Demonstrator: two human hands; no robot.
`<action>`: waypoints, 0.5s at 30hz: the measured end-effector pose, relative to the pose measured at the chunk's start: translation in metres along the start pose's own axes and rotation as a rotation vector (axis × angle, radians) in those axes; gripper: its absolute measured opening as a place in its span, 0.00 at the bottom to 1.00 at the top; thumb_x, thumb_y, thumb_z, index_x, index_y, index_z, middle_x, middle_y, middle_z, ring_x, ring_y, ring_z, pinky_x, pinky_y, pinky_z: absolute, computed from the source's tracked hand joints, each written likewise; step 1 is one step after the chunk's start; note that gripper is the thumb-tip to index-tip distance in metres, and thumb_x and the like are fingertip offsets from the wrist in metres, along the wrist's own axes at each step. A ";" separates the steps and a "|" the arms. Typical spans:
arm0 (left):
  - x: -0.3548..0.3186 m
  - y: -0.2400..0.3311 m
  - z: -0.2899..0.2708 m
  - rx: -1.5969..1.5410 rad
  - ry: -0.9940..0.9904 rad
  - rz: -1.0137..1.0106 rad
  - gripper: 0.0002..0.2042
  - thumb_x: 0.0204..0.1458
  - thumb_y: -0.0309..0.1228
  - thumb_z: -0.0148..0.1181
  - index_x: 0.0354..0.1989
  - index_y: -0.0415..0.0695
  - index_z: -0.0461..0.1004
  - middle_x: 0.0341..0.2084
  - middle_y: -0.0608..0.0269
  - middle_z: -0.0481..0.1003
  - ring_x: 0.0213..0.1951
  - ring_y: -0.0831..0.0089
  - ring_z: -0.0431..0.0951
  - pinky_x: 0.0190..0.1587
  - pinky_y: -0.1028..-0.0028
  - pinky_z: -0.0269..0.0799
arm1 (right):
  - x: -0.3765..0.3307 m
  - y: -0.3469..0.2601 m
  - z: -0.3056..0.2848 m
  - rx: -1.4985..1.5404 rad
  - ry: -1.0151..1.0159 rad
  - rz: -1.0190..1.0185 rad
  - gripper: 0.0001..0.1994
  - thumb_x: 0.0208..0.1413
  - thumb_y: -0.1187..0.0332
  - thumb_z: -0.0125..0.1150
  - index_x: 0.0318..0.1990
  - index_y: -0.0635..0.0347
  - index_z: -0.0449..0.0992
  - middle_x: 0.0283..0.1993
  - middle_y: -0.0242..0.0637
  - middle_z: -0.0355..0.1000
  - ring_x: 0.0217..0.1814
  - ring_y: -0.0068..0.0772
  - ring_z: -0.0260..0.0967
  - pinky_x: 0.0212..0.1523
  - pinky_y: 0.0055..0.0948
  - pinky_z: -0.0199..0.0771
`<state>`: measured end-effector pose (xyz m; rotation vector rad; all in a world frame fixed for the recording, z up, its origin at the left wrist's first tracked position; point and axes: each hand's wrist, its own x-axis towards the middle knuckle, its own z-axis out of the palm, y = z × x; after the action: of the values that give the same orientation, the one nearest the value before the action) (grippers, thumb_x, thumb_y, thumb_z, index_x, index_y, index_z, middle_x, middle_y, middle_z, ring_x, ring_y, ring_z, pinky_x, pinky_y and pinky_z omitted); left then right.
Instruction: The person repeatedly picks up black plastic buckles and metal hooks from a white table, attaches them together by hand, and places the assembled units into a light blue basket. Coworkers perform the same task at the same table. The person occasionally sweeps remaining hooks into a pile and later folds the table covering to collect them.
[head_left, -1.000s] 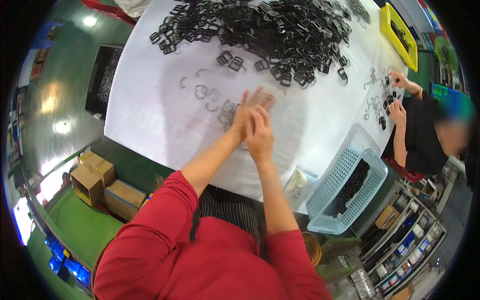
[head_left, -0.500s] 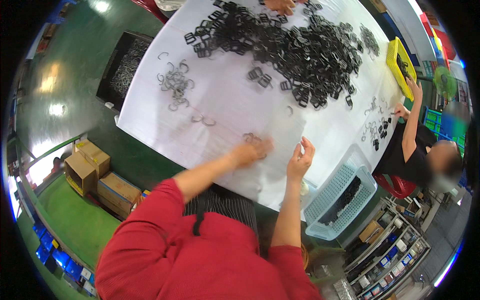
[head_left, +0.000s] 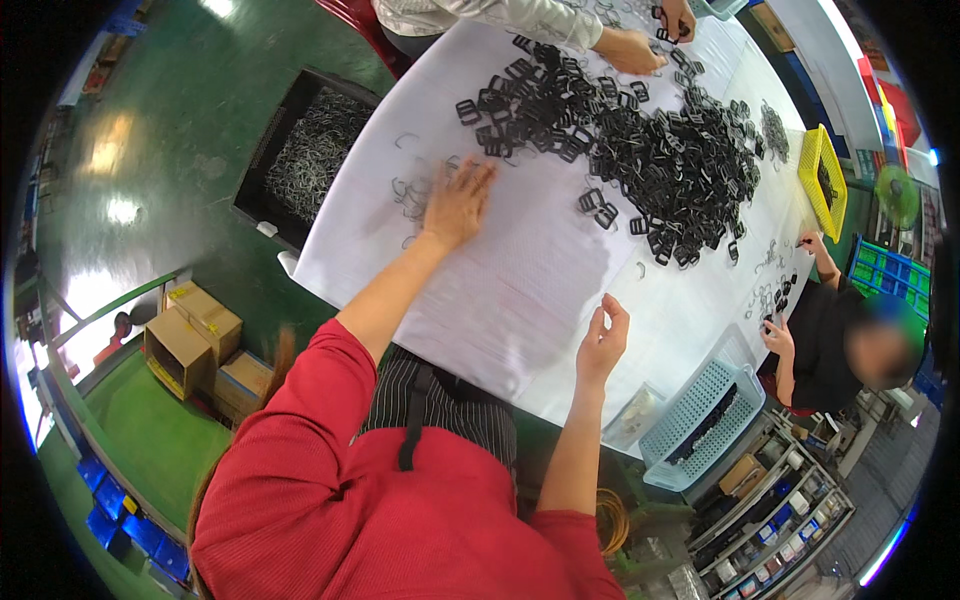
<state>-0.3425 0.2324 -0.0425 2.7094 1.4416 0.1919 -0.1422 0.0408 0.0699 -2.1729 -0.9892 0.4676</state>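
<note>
My left hand (head_left: 458, 205) lies over the left part of the white table, fingers spread, beside and partly over a loose scatter of thin C-shaped metal rings (head_left: 408, 195). Whether anything is under the palm is hidden. My right hand (head_left: 603, 340) is raised near the front edge, fingers half bent and thumb apart, with nothing visible in it. Beyond both hands spreads a large heap of black slide buckles (head_left: 690, 165). A small group of these buckles (head_left: 598, 208) sits apart on its near side. One metal ring (head_left: 641, 270) lies alone beyond my right hand.
A light blue basket (head_left: 690, 455) with black pieces stands at the table's right front edge. Left of the table, a black crate (head_left: 320, 145) holds many metal rings. Co-workers' hands work at the far edge (head_left: 628, 50) and right side (head_left: 778, 338), near a yellow basket (head_left: 822, 185).
My left hand has swung away to the left, to the scattered rings. The few rings near the front middle no longer show there. My right hand stays raised; the view has shifted.
</note>
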 end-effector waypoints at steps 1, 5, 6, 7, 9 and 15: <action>0.005 -0.017 -0.005 0.025 -0.002 -0.059 0.25 0.53 0.36 0.43 0.62 0.49 0.57 0.63 0.68 0.54 0.65 0.67 0.49 0.63 0.45 0.35 | -0.002 -0.007 0.007 0.024 -0.006 -0.006 0.11 0.54 0.77 0.50 0.45 0.63 0.71 0.44 0.40 0.70 0.45 0.34 0.69 0.36 0.28 0.72; 0.004 -0.090 -0.017 0.094 0.048 -0.242 0.24 0.54 0.35 0.43 0.61 0.48 0.58 0.62 0.68 0.56 0.65 0.66 0.51 0.62 0.41 0.35 | -0.004 -0.029 0.029 0.051 -0.062 0.008 0.10 0.55 0.77 0.50 0.45 0.64 0.71 0.44 0.40 0.70 0.45 0.34 0.69 0.36 0.27 0.72; 0.000 -0.112 -0.014 0.143 0.076 -0.244 0.24 0.54 0.34 0.43 0.61 0.48 0.58 0.62 0.68 0.56 0.65 0.66 0.51 0.61 0.39 0.34 | -0.004 -0.030 0.034 0.057 -0.077 0.010 0.10 0.55 0.77 0.50 0.45 0.64 0.71 0.44 0.39 0.71 0.45 0.34 0.69 0.35 0.27 0.72; -0.003 -0.132 -0.010 0.187 0.105 -0.240 0.24 0.54 0.34 0.43 0.61 0.48 0.58 0.62 0.68 0.56 0.65 0.67 0.50 0.61 0.38 0.33 | -0.004 -0.031 0.036 0.060 -0.085 0.016 0.10 0.55 0.77 0.50 0.45 0.64 0.71 0.44 0.39 0.71 0.45 0.33 0.69 0.35 0.27 0.72; -0.010 -0.163 -0.018 0.225 0.101 -0.374 0.23 0.54 0.34 0.43 0.61 0.47 0.58 0.62 0.67 0.56 0.66 0.66 0.48 0.60 0.36 0.32 | -0.003 -0.035 0.039 0.062 -0.102 0.028 0.10 0.56 0.76 0.49 0.45 0.63 0.71 0.43 0.37 0.71 0.45 0.29 0.69 0.34 0.24 0.72; -0.051 -0.071 -0.020 0.037 -0.035 -0.098 0.22 0.55 0.36 0.43 0.60 0.49 0.59 0.63 0.66 0.54 0.67 0.62 0.43 0.60 0.36 0.29 | 0.004 -0.026 0.044 0.031 -0.089 0.031 0.09 0.55 0.75 0.50 0.43 0.62 0.72 0.42 0.38 0.71 0.44 0.32 0.70 0.34 0.26 0.73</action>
<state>-0.4316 0.2299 -0.0346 2.6479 1.5792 0.1134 -0.1780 0.0754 0.0575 -2.1578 -0.9907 0.5953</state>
